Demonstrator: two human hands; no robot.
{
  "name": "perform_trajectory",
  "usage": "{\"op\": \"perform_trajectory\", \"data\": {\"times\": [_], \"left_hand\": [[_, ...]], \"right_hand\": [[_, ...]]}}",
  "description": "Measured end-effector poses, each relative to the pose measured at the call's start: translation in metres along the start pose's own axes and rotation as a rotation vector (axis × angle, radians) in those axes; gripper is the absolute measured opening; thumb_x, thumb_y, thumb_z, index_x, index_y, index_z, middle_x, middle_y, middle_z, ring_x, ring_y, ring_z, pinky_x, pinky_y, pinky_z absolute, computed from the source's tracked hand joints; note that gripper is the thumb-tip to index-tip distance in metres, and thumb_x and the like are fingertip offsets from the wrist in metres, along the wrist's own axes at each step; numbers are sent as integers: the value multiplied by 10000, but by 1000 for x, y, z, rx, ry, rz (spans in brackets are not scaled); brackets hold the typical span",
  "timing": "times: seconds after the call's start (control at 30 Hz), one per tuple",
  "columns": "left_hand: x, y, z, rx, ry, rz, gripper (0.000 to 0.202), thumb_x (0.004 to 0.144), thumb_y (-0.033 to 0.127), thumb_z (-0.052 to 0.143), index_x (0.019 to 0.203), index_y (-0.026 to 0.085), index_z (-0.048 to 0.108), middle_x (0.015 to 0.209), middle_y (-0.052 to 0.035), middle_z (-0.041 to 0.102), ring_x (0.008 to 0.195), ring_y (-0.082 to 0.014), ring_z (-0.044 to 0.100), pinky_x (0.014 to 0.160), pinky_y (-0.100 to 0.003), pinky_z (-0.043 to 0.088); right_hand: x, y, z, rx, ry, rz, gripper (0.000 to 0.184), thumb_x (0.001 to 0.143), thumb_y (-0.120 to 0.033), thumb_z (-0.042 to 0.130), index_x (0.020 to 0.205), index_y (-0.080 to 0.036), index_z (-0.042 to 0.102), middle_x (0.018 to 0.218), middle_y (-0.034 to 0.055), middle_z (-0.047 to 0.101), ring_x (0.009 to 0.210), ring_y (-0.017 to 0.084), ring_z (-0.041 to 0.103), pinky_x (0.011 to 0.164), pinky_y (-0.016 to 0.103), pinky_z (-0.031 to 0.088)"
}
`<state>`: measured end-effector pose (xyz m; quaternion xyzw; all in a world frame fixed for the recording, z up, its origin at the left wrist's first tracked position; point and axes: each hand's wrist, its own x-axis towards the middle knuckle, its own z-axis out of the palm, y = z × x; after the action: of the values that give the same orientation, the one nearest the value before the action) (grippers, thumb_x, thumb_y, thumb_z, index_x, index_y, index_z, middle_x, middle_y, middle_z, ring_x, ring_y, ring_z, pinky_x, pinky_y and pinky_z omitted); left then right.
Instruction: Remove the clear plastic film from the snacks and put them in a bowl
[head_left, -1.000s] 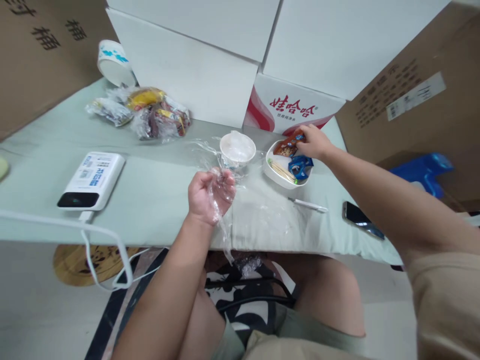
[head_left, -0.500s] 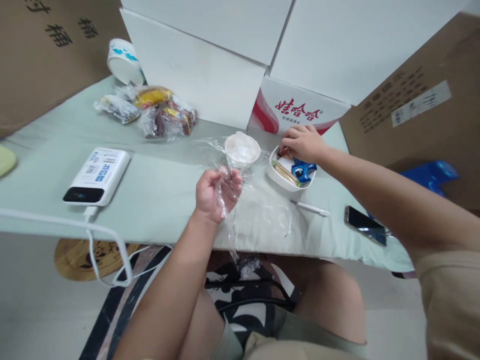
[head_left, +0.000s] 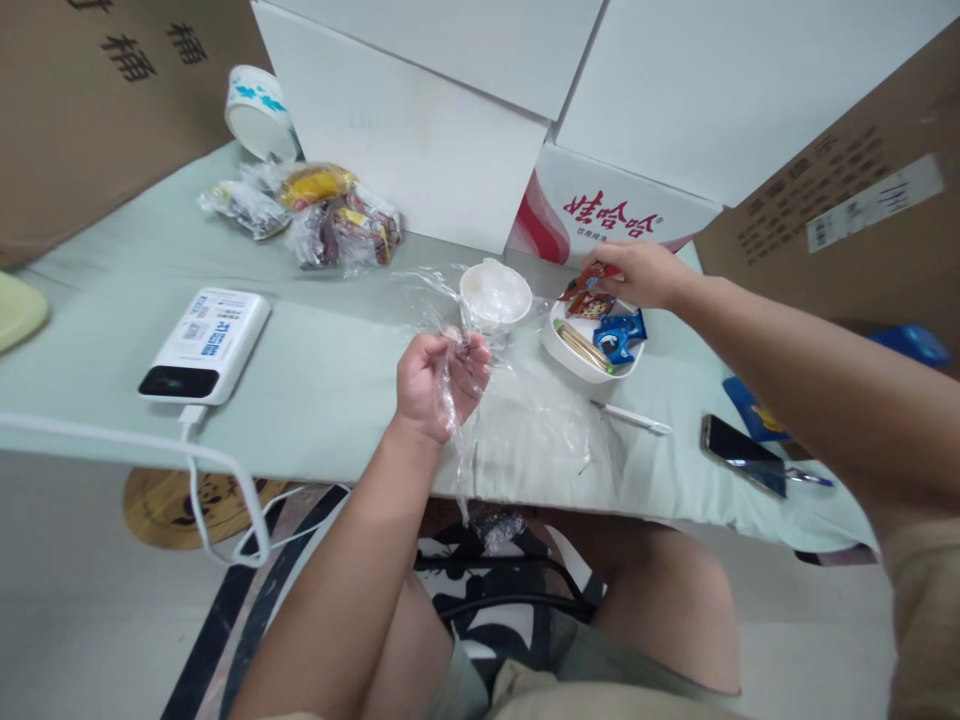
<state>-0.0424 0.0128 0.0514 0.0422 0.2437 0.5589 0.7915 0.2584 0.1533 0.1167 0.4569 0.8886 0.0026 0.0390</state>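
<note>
Crumpled clear plastic wrap (head_left: pixel 452 385) is gripped in my left hand (head_left: pixel 431 385), its loose end trailing over the table edge. Just beyond that hand is a small white bowl (head_left: pixel 495 294) with clear film about it. My right hand (head_left: pixel 641 272) pinches a small red-brown snack packet (head_left: pixel 583 280) over the back of a white dish (head_left: pixel 581 368). Inside the dish lie another brown packet (head_left: pixel 592 306), blue packets (head_left: pixel 619 337) and a bundle of thin sticks (head_left: pixel 583 345).
Wrapped snacks (head_left: pixel 341 220) and a paper bowl (head_left: pixel 261 115) lie at the back left. A power bank (head_left: pixel 206 345) with a white cable is on the left. A white pen (head_left: pixel 632 417) and a phone (head_left: pixel 744 455) are near the right front. Boxes (head_left: pixel 405 120) wall the back.
My right hand has risen from the dish, lifting the red-brown packet. Another brown packet now shows beneath it. My left hand still grips the plastic. The view has shifted slightly.
</note>
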Motion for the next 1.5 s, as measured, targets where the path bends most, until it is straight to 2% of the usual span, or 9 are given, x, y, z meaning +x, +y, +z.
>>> {"op": "perform_trajectory", "data": {"times": [0.27,0.6,0.83,1.0,1.1,1.17,1.27,1.37,1.5], "left_hand": [[2,-3,-1,41,-13,8,126,749,192,555,635,184,504,644,9,648,568,-100,666,532,-187,549],[9,-3,-8,172,-11,65,159,813,276,571,683,186,550,693,-10,656,651,-135,679,571,-234,551],[6,-6,-2,96,11,-7,133,797,232,557,677,186,524,665,3,653,583,-102,655,538,-196,536],[12,-13,-3,153,-31,-131,78,755,244,558,717,176,563,683,-30,682,630,-147,693,563,-231,558],[11,-17,-5,178,-192,-299,117,721,256,547,746,155,601,797,-86,731,701,-213,727,619,-318,596],[9,-22,-7,205,-310,-386,172,704,275,541,786,147,623,919,-110,744,782,-273,746,681,-410,612],[5,-30,-14,252,-350,-424,248,690,317,522,844,165,644,1018,-112,732,962,-372,737,795,-553,591],[4,-33,-18,314,-270,-394,235,690,363,519,803,187,626,981,-99,736,1060,-413,709,865,-625,555],[6,-24,-13,489,-183,-314,187,677,359,604,704,176,586,943,-103,762,875,-337,749,752,-508,612]], "right_hand": [[-8,9,35,15,-80,111,345,833,-308,607,1154,-191,658,992,98,734,839,271,670,673,333,483],[-6,-4,52,-206,113,-75,306,949,-277,505,1169,-246,714,1231,130,672,1161,325,550,877,435,398],[-8,-4,63,-137,70,-3,404,941,-247,479,1310,-245,642,1155,141,686,1020,318,586,849,450,451],[-59,-36,59,205,350,179,473,910,-353,550,1368,-239,556,1319,144,637,1209,350,573,1027,531,460],[-108,-90,81,827,574,396,498,926,-578,532,1335,-294,527,1323,116,632,1249,319,587,1053,531,469],[-130,-130,104,1334,488,413,666,827,-729,603,1360,-351,468,1374,90,609,1310,298,564,1087,522,455],[-139,-178,128,1826,220,366,907,693,-653,808,1435,-375,367,1313,79,641,1211,264,630,1035,477,496],[-133,-195,131,2016,92,381,909,700,-467,867,1443,-354,356,1012,14,695,826,183,678,763,361,563],[-135,-176,129,1959,488,499,651,737,-392,813,1290,-356,470,776,-67,570,612,119,549,605,277,507]]}}
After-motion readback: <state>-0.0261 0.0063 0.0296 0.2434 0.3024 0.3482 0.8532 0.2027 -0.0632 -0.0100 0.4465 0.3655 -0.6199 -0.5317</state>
